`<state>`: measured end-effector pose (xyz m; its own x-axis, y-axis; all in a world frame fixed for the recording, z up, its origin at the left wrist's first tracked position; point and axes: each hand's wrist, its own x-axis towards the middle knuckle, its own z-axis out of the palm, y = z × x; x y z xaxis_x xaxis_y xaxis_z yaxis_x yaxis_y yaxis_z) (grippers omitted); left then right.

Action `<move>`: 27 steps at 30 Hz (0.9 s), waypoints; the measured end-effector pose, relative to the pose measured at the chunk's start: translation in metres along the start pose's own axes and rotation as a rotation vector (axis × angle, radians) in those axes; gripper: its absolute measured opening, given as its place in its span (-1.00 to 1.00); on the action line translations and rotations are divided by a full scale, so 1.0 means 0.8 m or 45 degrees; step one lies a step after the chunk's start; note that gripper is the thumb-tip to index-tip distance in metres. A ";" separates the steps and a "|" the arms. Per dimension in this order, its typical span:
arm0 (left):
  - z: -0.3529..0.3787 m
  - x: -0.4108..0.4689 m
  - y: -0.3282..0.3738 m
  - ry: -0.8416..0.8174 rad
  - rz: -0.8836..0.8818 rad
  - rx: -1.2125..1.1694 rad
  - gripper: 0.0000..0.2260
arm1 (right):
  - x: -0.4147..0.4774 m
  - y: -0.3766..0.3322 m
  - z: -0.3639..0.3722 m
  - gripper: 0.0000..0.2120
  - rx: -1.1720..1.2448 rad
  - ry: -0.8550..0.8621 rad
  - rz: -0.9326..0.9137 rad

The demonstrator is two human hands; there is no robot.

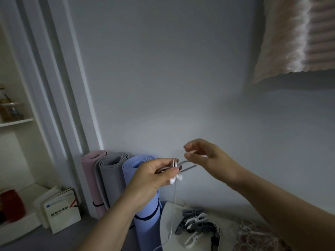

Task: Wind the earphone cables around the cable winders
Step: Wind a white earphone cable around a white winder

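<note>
Two earbuds point(176, 179), winder point(188, 165) in left hand point(152, 176); right hand point(208, 156) beside.

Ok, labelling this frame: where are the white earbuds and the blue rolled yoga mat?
white earbuds point(172, 181): head view, one bud's shell.
blue rolled yoga mat point(147, 232): head view, lower side.

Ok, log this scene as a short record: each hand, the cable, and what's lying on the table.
left hand: grips white earphones and a grey winder
right hand: raised beside the winder, fingers curled; grip unclear, blurred
cable: hangs loose below the left hand
table: white, bears a pile of spare winders
lower right: tangled cables
by the wall: three rolled mats
</note>
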<state>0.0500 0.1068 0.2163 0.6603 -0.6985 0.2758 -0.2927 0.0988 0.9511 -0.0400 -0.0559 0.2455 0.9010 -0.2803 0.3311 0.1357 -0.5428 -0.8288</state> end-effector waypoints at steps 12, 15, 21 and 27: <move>-0.010 -0.010 0.026 -0.319 -0.073 0.021 -0.65 | 0.001 -0.019 -0.010 -0.62 0.038 -0.454 -0.085; -0.007 -0.009 0.031 -0.357 -0.046 0.100 -0.64 | 0.004 -0.024 -0.010 -0.71 0.099 -0.457 -0.093; -0.005 -0.010 0.041 -0.270 0.078 0.151 -0.68 | 0.005 -0.008 0.003 -0.67 0.359 -0.460 -0.058; -0.005 -0.014 0.045 -0.271 0.070 0.143 -0.59 | 0.004 -0.005 0.009 -0.70 0.434 -0.369 -0.066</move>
<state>0.0346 0.1209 0.2481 0.4841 -0.8292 0.2796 -0.4069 0.0696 0.9108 -0.0344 -0.0489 0.2467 0.9611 -0.0003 0.2762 0.2678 -0.2445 -0.9319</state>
